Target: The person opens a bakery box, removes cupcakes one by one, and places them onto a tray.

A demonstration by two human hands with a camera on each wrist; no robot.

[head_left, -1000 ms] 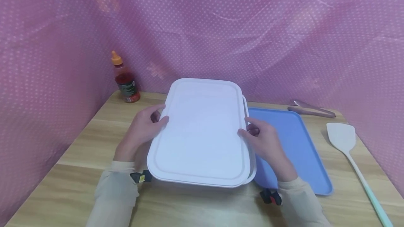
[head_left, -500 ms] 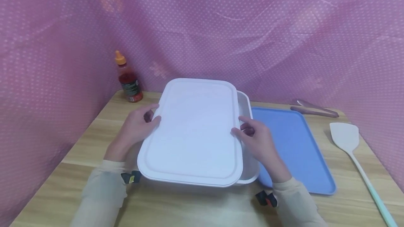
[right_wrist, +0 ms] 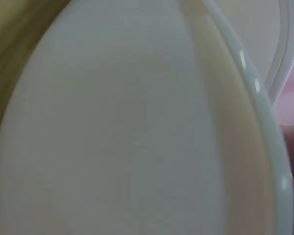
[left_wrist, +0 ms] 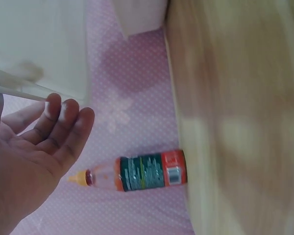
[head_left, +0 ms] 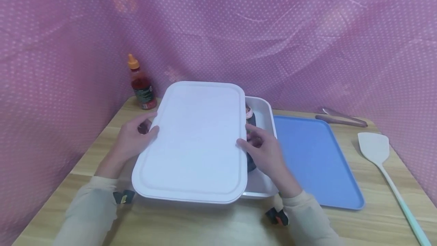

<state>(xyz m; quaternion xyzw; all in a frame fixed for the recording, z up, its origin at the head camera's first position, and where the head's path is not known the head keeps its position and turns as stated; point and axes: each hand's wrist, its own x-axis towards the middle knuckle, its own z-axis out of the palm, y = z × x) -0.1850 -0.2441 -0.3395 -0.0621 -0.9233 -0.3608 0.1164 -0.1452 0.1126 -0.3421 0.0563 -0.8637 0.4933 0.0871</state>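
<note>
At far left, a squeeze bottle [head_left: 142,86] of red sauce, upright on the wooden table [head_left: 205,223] before the pink dotted cloth [head_left: 218,29], its label too blurred to read. Farther right and nearer, the left hand [head_left: 131,137], gripping the left edge of the white lid [head_left: 194,143], thumb on top, other fingers partly hidden beneath. Next, the lid itself, held up between both hands, above the white box [head_left: 272,120] and offset to its left, hiding the box's left part. In the uncovered right part, dark contents [head_left: 251,165] with a pink patch, mostly blocked by lid and hand; cannot tell what. Then the right hand [head_left: 266,151], pinching the lid's right edge; only a sliver visible in the right wrist view. Beyond, a blue tray [head_left: 317,162], its left side behind the box; farther, tongs [head_left: 343,122]. At right, a spatula [head_left: 373,147], mint handle cut off at the near edge.
</note>
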